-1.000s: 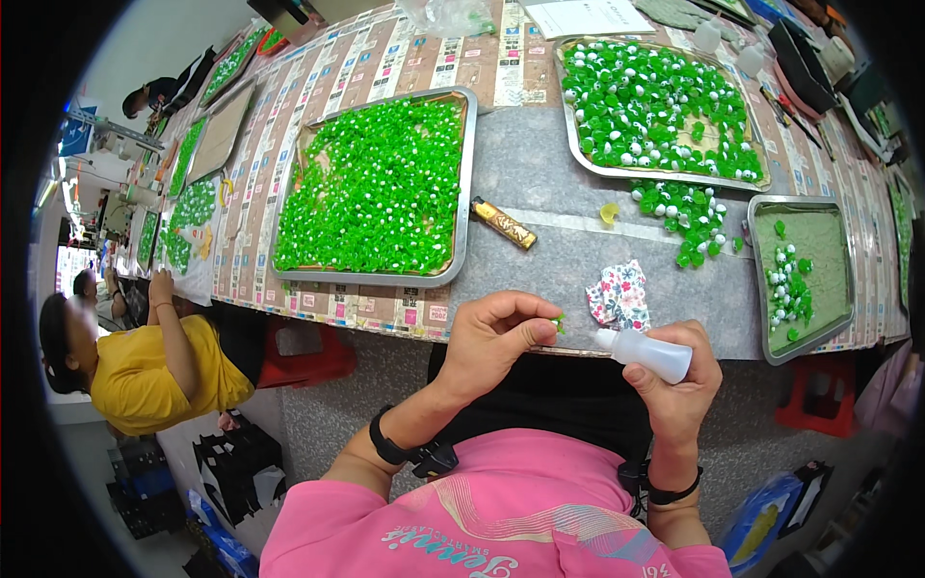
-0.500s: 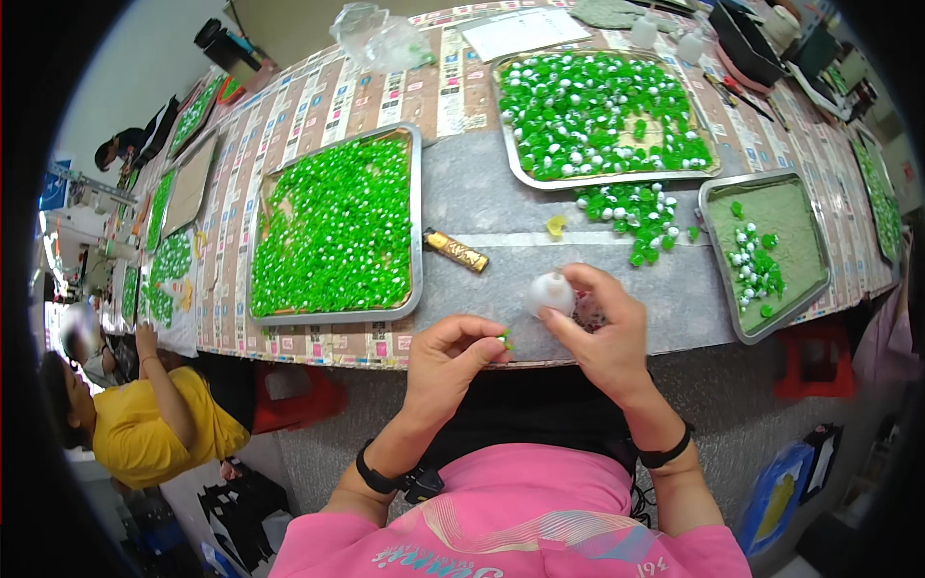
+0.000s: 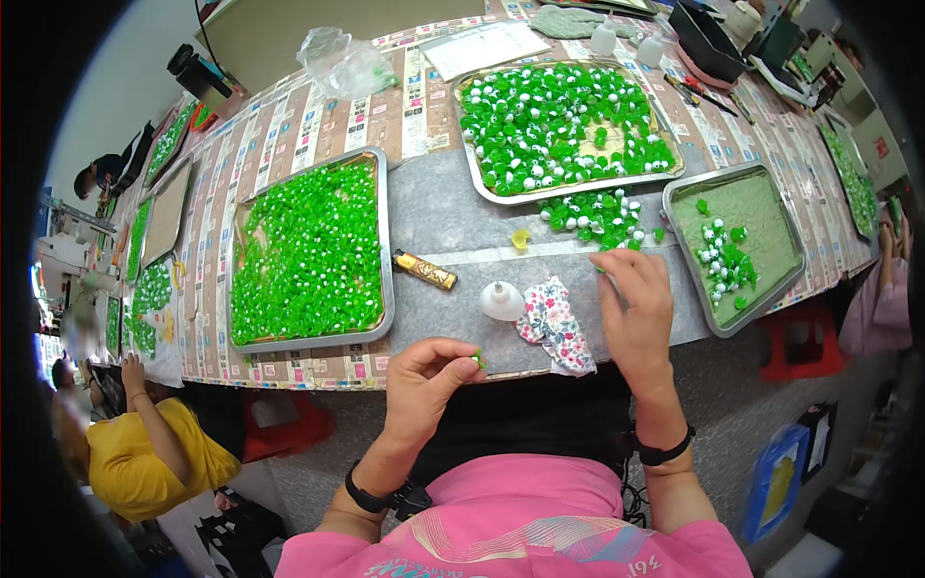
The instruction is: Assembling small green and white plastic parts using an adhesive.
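My left hand (image 3: 426, 380) sits at the near table edge, fingers pinched on a tiny green piece (image 3: 477, 360). Stretched forward, my right hand (image 3: 636, 308) has its fingertips at the near side of a loose pile of green and white pieces (image 3: 595, 216) on the grey mat; whether it grips one is hidden. A white squeeze bottle (image 3: 501, 302) lies on the mat between my hands, next to a flowered cloth (image 3: 557, 327).
A metal tray of green pieces (image 3: 310, 253) stands left, another tray (image 3: 559, 127) behind the pile, a third tray (image 3: 740, 241) with a few pieces right. A gold lighter (image 3: 425, 271) lies mid-mat. A person in yellow (image 3: 145, 453) sits at left.
My right hand has put the white bottle down on the mat and reached forward to the loose pile. My left hand stays put with the green piece.
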Available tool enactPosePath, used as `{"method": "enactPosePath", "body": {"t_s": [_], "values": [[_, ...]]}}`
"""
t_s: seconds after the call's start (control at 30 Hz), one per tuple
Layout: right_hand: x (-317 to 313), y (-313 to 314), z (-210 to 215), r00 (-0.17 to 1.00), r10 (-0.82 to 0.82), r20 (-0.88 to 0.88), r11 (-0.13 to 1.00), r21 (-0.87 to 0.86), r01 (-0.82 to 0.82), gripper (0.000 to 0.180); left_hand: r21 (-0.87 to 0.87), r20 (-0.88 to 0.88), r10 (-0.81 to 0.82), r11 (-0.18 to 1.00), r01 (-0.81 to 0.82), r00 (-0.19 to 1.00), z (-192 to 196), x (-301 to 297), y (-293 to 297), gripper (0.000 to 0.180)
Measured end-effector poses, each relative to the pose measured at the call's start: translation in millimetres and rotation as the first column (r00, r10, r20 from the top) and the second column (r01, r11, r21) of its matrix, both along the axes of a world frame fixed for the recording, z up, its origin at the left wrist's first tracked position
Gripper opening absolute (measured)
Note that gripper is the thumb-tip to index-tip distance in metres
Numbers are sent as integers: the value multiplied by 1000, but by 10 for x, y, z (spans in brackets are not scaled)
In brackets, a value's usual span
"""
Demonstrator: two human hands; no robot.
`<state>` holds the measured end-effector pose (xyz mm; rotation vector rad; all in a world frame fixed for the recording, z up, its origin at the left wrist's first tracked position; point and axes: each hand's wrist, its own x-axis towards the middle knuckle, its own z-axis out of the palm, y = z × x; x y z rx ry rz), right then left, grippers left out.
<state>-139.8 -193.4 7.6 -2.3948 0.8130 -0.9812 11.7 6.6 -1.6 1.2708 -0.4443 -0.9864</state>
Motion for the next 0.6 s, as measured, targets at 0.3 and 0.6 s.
{"method": "enactPosePath", "body": {"t_s": [0.3,0.6], "values": [[5,-69,-43,1000,-22,-13,958,287,25,22,7,19,-54,999,54,998,38,-63,-23,11],[-128,497,188,905,190,381,435,794,-426,20,-18,-121,-156,988,155,980,72,-110,-86,15]]}}
